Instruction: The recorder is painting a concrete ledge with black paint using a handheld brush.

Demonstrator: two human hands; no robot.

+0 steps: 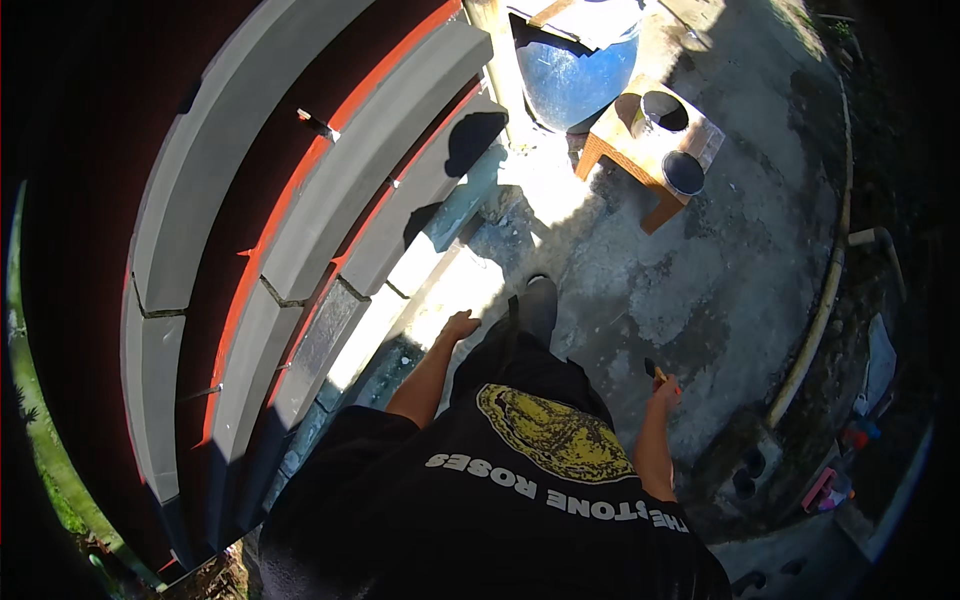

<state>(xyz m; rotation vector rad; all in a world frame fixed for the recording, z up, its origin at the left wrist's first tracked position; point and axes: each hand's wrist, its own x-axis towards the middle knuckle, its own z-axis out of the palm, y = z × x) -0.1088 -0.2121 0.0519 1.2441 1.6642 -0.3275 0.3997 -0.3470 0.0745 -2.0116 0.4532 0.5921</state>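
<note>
My right hand is closed round a small paintbrush. The brush's dark end points forward, and a bit of orange-red handle shows behind my fingers. Out to the left, my left hand hangs empty beside the grey wall ledges, its fingers loosely bent and the thumb apart. It appears to touch nothing. Ahead on the right stands a small brown woven-pattern stool. It bears a pot with a light side and dark inside, and a second round dark container.
Long grey ledges with orange-red edges run along a dark red wall at left. A blue barrel stands beside a pale post. A long pipe borders the concrete floor at right, near a pink item.
</note>
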